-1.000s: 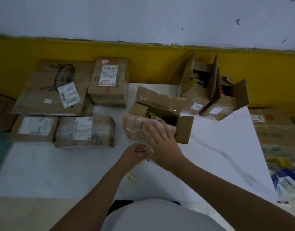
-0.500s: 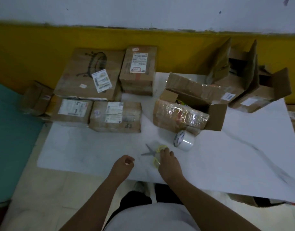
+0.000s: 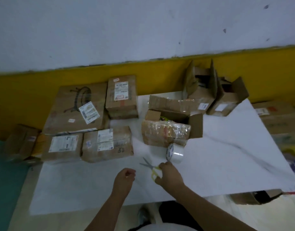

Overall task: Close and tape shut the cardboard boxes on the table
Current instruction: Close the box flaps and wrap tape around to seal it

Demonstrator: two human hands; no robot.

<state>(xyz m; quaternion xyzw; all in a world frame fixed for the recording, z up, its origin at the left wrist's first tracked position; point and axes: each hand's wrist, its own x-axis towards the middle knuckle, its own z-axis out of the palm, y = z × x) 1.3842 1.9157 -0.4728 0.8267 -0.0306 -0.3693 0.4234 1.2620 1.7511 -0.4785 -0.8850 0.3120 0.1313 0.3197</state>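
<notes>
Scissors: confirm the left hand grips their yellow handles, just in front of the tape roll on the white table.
Wrong hand. The head view shows the right hand gripping the scissors by their yellow handles; the left hand is curled beside them, holding nothing. The rest stands: just in front of the tape roll on the white table.

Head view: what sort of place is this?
Likely a makeshift parcel-packing spot: labelled cardboard boxes along a painted wall, plus a tape roll and scissors on the white table.
</notes>
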